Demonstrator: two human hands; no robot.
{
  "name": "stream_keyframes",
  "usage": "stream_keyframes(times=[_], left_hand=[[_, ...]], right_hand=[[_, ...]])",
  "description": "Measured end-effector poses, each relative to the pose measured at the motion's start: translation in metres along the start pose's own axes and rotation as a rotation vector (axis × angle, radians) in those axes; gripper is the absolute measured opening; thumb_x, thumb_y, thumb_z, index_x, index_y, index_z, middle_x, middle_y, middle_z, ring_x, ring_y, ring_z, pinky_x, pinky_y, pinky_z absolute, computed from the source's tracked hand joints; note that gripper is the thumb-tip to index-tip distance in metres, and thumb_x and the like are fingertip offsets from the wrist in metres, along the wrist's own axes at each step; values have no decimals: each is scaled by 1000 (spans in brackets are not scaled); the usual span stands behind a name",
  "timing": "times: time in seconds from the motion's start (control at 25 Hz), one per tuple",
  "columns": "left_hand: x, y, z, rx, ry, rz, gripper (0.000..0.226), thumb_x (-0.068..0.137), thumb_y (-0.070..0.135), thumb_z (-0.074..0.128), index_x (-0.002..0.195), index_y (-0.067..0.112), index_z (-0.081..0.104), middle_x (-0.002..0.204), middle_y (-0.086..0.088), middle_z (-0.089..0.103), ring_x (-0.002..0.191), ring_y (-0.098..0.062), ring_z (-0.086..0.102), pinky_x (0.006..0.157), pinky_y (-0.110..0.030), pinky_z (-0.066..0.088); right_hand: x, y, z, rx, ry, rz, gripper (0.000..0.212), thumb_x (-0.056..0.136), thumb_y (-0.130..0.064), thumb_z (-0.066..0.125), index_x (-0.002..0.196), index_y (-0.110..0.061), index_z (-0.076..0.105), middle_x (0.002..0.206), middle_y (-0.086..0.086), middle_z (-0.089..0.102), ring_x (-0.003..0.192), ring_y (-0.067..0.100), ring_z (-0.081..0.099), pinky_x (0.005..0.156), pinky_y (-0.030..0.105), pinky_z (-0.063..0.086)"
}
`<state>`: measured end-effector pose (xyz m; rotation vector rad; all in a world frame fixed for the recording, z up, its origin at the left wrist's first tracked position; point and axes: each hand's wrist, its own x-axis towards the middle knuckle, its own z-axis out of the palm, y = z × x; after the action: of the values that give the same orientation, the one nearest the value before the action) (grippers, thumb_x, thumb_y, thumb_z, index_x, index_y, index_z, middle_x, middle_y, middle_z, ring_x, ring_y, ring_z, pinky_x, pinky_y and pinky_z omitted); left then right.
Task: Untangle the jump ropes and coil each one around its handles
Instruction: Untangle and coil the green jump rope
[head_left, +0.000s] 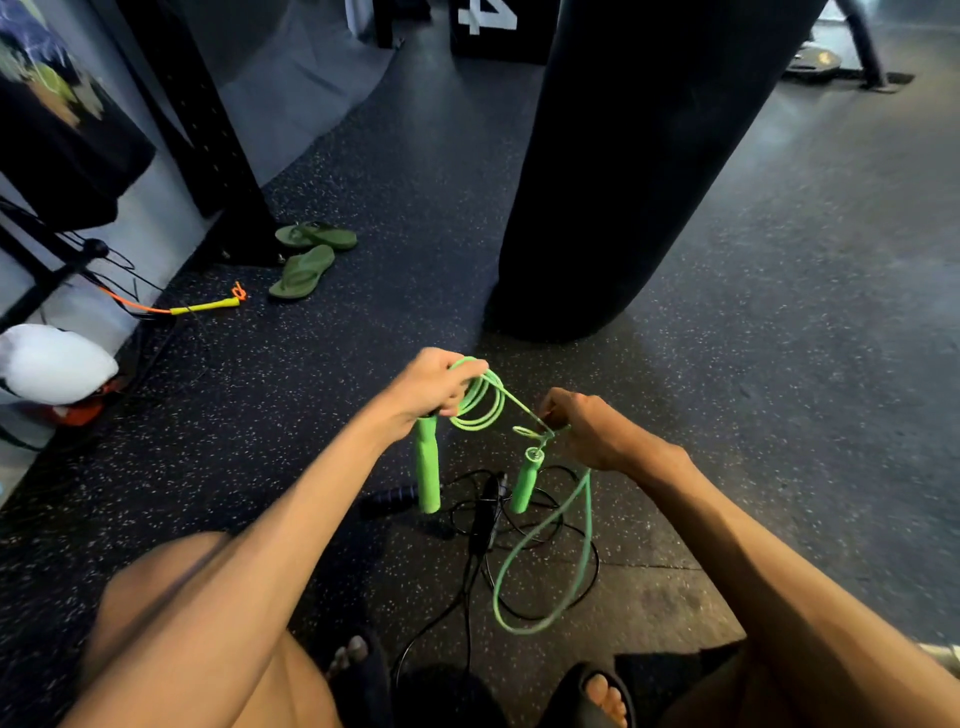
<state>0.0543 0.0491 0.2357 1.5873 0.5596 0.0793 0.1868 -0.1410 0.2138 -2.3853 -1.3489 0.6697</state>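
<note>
The left hand (428, 384) is gripping the top of one green handle (427, 470), which is hanging down from the fist, with coils of the green jump rope (475, 423) bunched beside its fingers. The right hand (587, 431) is pinching the same rope at the end of a taut strand from those coils, the second green handle (524, 486) dangling just under the pinch. The black jump rope (485, 514) is lying tangled on the floor (779, 374) beneath both hands.

Speckled rubber floor (779, 312), black jump rope (485, 512), green flip-flops (304, 273), yellow-handled rope (205, 306)
</note>
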Motion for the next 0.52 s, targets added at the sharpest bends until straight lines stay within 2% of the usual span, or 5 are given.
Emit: stream_keyframes(times=[0.08, 0.16, 0.24, 0.36, 0.52], left_hand=[[3, 2, -8, -186, 140, -2, 30, 98, 16, 53, 70, 18, 43, 43, 12, 25, 36, -5, 21, 37, -19, 22], [6, 5, -24, -305, 319, 4, 33, 99, 14, 52, 68, 20, 41, 41, 14, 25, 34, -3, 21, 36, -18, 21], [9, 2, -38, -339, 482, 3, 36, 97, 14, 54, 64, 19, 40, 39, 14, 25, 33, -3, 21, 37, -19, 22], [13, -11, -42, -318, 652, -19, 37, 93, 17, 57, 59, 17, 41, 35, 13, 28, 31, -5, 24, 41, -24, 24], [14, -15, -50, -313, 781, -36, 38, 91, 17, 56, 57, 15, 40, 32, 12, 31, 30, -7, 29, 39, -25, 28]], right_hand=[[0, 14, 0, -89, -7, 97, 25, 83, 3, 61, 106, -7, 62, 101, 9, 70, 94, 26, 67, 82, 41, 57], [-1, 28, -1, -227, -60, 201, 9, 84, 4, 57, 84, -4, 61, 86, 9, 67, 83, 25, 66, 68, 37, 54], [-3, 40, -1, -294, -88, 282, 25, 85, 3, 53, 64, -10, 50, 76, 8, 59, 75, 22, 59, 62, 32, 42], [-5, 50, 0, -273, -23, 357, 23, 86, 4, 50, 69, -12, 48, 78, 10, 58, 83, 28, 65, 63, 31, 42], [-8, 67, -3, -250, 67, 487, 15, 83, 3, 49, 90, 1, 62, 99, 23, 67, 97, 37, 67, 71, 38, 50]])
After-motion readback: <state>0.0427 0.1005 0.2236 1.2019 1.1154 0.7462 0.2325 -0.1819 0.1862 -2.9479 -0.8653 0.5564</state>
